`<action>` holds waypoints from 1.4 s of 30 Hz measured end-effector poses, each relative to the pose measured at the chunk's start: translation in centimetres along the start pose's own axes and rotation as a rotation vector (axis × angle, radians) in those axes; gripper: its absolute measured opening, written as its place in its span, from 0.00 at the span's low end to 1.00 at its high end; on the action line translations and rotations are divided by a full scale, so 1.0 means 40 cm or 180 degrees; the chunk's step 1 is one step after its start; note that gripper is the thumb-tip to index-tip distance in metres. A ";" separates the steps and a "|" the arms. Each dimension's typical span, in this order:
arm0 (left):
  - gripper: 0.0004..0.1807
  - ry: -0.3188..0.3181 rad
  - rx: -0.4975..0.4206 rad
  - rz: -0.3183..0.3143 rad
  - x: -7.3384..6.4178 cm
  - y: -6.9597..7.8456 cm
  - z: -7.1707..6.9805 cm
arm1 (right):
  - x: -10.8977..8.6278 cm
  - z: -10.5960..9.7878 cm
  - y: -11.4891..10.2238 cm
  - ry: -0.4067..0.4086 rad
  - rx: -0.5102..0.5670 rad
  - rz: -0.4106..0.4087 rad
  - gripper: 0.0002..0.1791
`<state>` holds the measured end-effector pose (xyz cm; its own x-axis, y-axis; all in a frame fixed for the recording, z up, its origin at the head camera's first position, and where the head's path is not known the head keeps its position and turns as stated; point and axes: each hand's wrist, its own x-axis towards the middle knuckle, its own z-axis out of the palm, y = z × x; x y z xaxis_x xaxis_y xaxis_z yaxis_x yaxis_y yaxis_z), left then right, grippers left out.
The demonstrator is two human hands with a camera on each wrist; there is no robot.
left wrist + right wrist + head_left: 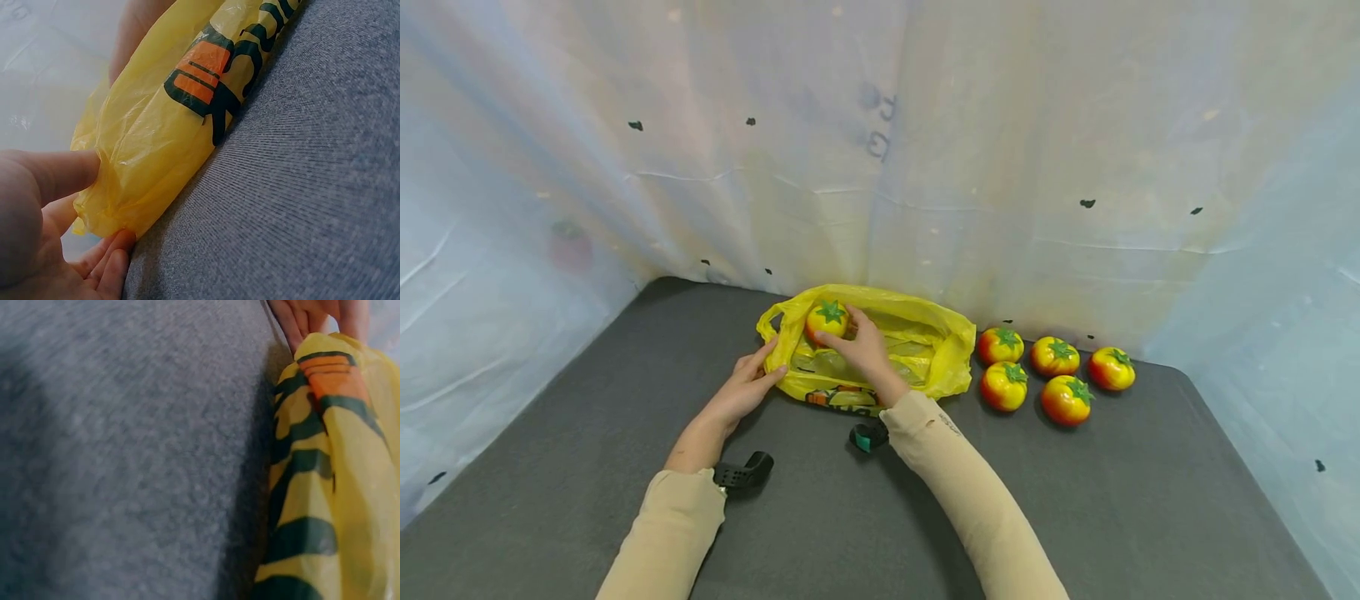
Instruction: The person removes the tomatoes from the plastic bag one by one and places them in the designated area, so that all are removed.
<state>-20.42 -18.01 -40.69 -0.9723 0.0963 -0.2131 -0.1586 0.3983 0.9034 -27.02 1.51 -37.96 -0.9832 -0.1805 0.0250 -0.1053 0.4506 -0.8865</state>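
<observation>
A yellow plastic bag (951, 354) lies on the dark table with its mouth spread open and a printed side toward me. At its left end my left hand (747, 385) holds the bag's edge; in the left wrist view the thumb (69, 175) and fingers lie on either side of the plastic. My right hand (867, 348) reaches into the mouth and grips a red-and-yellow tomato (826, 320) with a green star-shaped top, at the bag's left inside. In the right wrist view the bag (356, 487) hides the right hand and tomato.
Several more tomatoes (1066, 400) stand on the grey-black table (820, 533) just right of the bag. Pale plastic sheeting (1000, 167) hangs behind the table and along both sides. A dark strap (743, 473) sits at the left wrist, another (868, 435) at the right.
</observation>
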 end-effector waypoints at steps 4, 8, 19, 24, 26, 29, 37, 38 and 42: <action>0.37 -0.0001 -0.0003 -0.0009 0.000 0.000 0.000 | 0.003 0.002 -0.002 -0.0011 0.0075 0.0041 0.43; 0.37 0.0001 0.0006 -0.0017 0.001 -0.001 0.000 | 0.009 0.003 0.001 0.0003 0.0092 0.0055 0.43; 0.37 0.0002 -0.0022 -0.0027 -0.003 -0.001 0.001 | 0.023 0.023 0.000 0.0115 -0.0017 0.0125 0.44; 0.37 0.0007 -0.0025 -0.0012 -0.003 -0.001 0.001 | 0.026 0.031 0.001 0.0159 0.0003 0.0129 0.43; 0.37 0.0014 -0.0021 -0.0016 -0.003 -0.003 0.000 | 0.025 0.032 0.001 0.0161 -0.0003 0.0126 0.42; 0.37 0.0016 -0.0023 -0.0015 -0.002 -0.005 0.001 | 0.022 0.028 0.002 0.0167 -0.0028 0.0090 0.42; 0.37 0.0000 -0.0016 0.0002 -0.002 -0.003 0.001 | -0.001 0.011 -0.013 0.0027 -0.0049 -0.0059 0.40; 0.37 0.0002 -0.0012 0.0002 -0.003 -0.003 0.001 | -0.005 0.009 -0.016 0.0017 -0.0071 -0.0071 0.40; 0.37 -0.0007 0.0000 0.0015 -0.002 -0.002 0.001 | -0.018 0.003 -0.024 -0.0016 -0.0174 -0.0085 0.40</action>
<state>-20.32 -18.01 -40.77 -0.9726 0.1003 -0.2096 -0.1539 0.3979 0.9044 -26.17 1.11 -37.16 -0.9793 -0.1973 0.0458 -0.1395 0.4927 -0.8589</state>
